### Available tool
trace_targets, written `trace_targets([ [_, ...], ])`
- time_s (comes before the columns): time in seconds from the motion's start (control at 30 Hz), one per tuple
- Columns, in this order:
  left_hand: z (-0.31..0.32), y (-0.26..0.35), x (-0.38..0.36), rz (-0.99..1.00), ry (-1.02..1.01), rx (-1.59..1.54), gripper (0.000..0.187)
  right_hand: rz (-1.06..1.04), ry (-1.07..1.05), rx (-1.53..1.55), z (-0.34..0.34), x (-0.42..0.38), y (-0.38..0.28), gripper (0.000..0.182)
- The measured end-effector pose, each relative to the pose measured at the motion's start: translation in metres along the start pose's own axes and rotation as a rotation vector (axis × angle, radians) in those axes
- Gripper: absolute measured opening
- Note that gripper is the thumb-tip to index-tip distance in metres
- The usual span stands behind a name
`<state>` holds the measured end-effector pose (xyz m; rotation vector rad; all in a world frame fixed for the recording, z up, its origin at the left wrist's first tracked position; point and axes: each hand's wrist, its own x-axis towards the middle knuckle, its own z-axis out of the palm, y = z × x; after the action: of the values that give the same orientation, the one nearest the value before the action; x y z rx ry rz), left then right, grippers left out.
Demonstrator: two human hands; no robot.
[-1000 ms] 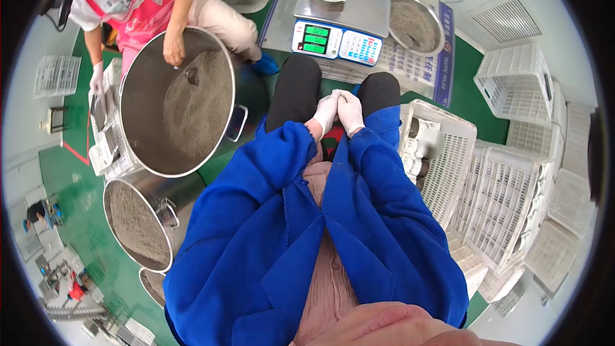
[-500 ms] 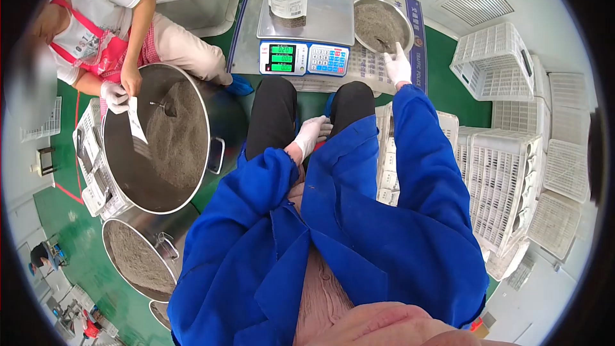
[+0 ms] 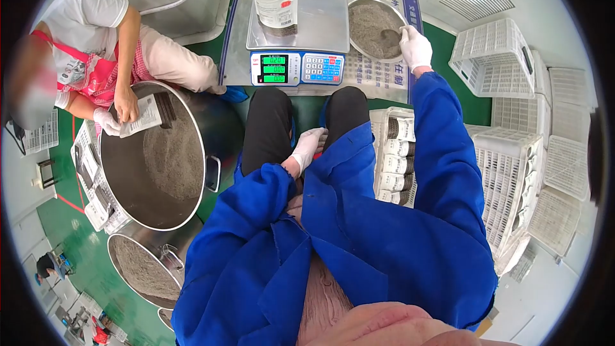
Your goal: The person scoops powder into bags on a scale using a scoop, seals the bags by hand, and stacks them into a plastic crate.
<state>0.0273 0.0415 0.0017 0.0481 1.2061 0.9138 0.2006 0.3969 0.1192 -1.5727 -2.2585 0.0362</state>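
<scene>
Wearing a white glove, my right hand [image 3: 415, 47] is at the right rim of a round metal bowl [image 3: 353, 43] of grey-brown granular material. Its fingers are closed on the handle of a scoop [image 3: 389, 36], whose head rests in the granules. Lower down, my left hand [image 3: 309, 147], also gloved, lies between my knees with its fingers extended and nothing visible in it. Left of the bowl is a digital scale [image 3: 298, 68] with a lit green display. A partly filled printed pouch [image 3: 277, 8] stands on its metal pan [image 3: 323, 22].
At left, a co-worker [image 3: 96, 45] holds a printed pouch [image 3: 142, 115] above a large pot [image 3: 206, 154] of granules. Another pot [image 3: 144, 269] stands below it. A crate [image 3: 382, 134] of packed pouches is by my right leg; white crates [image 3: 493, 57] are stacked further right.
My right hand has moved up and right along the bowl and closed on the scoop, which has shifted upward in the granules. The co-worker's pouch has been raised and turned.
</scene>
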Motion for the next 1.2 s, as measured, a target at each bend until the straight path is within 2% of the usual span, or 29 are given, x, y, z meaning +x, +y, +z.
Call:
trace_targets([
  [0.1,0.004,0.003,-0.003,-0.01,0.027,0.039,0.037,0.221,-0.197,0.295,0.02,-0.005,0.012,0.022],
  [0.13,0.004,0.003,-0.003,-0.006,0.019,0.022,0.037,0.366,-0.296,0.463,0.026,-0.01,0.012,0.024],
  [0.2,0.001,-0.003,0.001,-0.001,0.004,-0.013,0.036,0.493,-0.246,0.681,0.054,-0.017,0.037,0.025],
  [0.3,0.001,-0.001,-0.001,-0.011,0.042,0.03,0.034,0.748,-0.055,0.937,0.057,-0.022,0.058,0.026],
  [0.5,0.001,-0.003,0.002,0.024,0.049,-0.051,0.022,0.855,-0.026,1.082,0.007,-0.016,0.078,0.031],
  [0.57,0.0,-0.005,0.004,0.007,0.042,0.025,0.027,0.842,-0.073,1.199,-0.011,-0.006,0.081,0.032],
  [0.63,-0.003,-0.009,0.01,0.009,0.027,0.048,0.029,0.816,-0.125,1.331,-0.025,0.008,0.07,0.034],
  [0.73,-0.01,-0.02,0.022,0.032,-0.065,-0.007,0.03,0.73,-0.175,1.457,-0.06,0.034,0.013,0.036],
  [0.87,-0.001,-0.007,0.001,0.06,-0.003,-0.002,0.031,0.564,-0.272,1.552,-0.09,0.071,-0.075,0.037],
  [1.03,-0.004,0.0,-0.006,0.053,-0.013,-0.004,0.035,0.235,-0.295,1.27,-0.109,0.098,-0.185,0.034],
  [1.13,-0.006,0.005,-0.011,0.033,-0.027,-0.003,0.038,-0.031,-0.214,0.97,-0.108,0.095,-0.243,0.032],
  [1.2,-0.006,0.006,-0.011,0.036,-0.019,-0.008,0.038,-0.288,-0.141,0.75,-0.099,0.086,-0.272,0.032],
])
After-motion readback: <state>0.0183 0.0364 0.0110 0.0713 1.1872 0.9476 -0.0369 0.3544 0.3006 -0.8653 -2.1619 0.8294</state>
